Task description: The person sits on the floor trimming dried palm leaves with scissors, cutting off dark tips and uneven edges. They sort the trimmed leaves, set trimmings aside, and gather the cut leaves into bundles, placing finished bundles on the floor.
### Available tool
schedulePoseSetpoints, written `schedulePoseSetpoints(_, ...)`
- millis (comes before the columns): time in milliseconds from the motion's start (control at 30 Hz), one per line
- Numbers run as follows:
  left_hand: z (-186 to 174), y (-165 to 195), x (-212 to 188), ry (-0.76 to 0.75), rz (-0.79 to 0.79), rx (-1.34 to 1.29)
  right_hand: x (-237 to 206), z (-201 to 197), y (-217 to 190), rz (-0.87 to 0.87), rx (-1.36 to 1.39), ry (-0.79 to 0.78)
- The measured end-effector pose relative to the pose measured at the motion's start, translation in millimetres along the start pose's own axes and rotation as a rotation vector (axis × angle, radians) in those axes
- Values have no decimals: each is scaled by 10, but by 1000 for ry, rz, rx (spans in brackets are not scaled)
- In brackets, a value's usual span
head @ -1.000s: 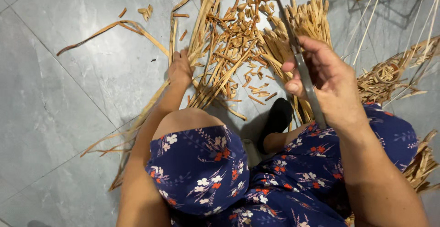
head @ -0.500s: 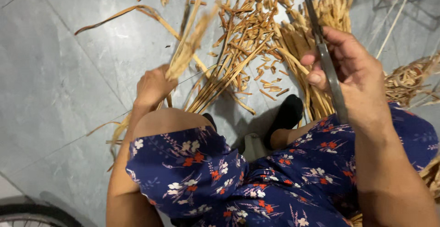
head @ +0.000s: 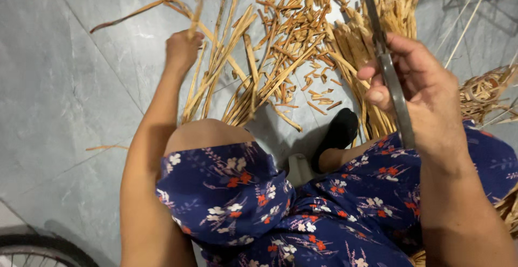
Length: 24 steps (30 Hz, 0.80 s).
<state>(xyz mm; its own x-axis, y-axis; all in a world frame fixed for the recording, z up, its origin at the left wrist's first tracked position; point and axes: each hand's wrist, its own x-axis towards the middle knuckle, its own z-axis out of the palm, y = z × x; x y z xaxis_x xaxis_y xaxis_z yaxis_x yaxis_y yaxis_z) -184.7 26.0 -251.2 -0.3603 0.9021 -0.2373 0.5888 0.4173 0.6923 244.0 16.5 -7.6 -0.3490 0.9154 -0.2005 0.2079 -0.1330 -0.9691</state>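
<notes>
the left hand (head: 182, 48) is closed round a thin bamboo strip (head: 195, 9) lifted off the pile of splints (head: 270, 56) on the floor, while the right hand (head: 418, 91) grips a long metal blade (head: 384, 56) whose edge, so close to the fingers, could nick them if the strip jerks.

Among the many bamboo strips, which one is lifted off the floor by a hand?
The strip pinched in the left hand; it stands upright above the fist, while the others lie flat on the floor.
</notes>
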Motion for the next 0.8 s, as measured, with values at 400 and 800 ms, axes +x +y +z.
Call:
schedulePoseSetpoints(400,863,129,59,-117,29,388,4,25,21,75,16,41)
schedulePoseSetpoints(800,1146,156,-324,-365,-401,-49,12,56,-16,85,9,5)
